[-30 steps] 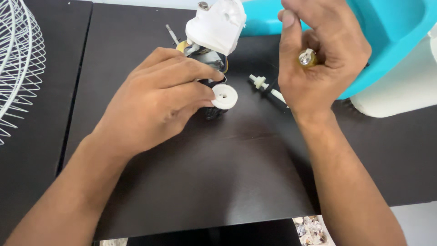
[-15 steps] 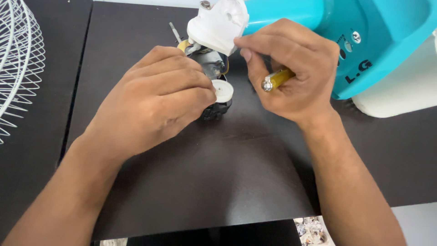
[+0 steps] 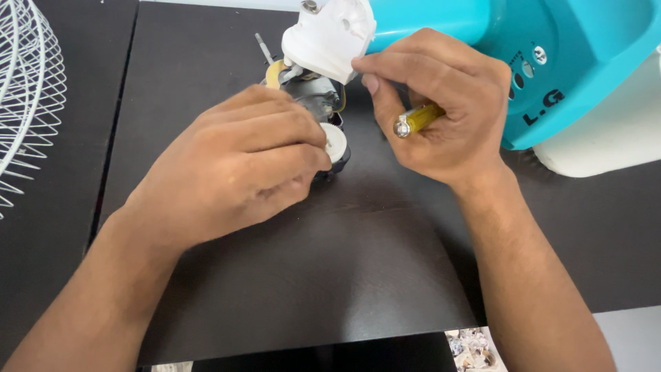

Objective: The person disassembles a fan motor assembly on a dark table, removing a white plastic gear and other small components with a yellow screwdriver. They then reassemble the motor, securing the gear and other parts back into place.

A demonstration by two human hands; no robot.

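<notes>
This looks like a small repair spot in a home or workshop: a dark wood-grain table [image 3: 289, 275] carries a taken-apart turquoise plastic fan body [image 3: 585, 62], its exposed metal motor [image 3: 313, 96], and a white wire fan guard [image 3: 27, 89] lying aside.

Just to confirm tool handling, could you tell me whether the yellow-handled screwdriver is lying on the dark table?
No, the yellow-handled screwdriver is gripped in the right hand, above the dark table.

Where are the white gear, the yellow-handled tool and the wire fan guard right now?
white gear [image 3: 337, 142]: head view, on its flat toothed face beside the left hand's fingertips.
yellow-handled tool [image 3: 418, 118]: head view, on the yellow handle gripped in the right hand.
wire fan guard [image 3: 31, 89]: head view, on its white spokes at far left.
</notes>
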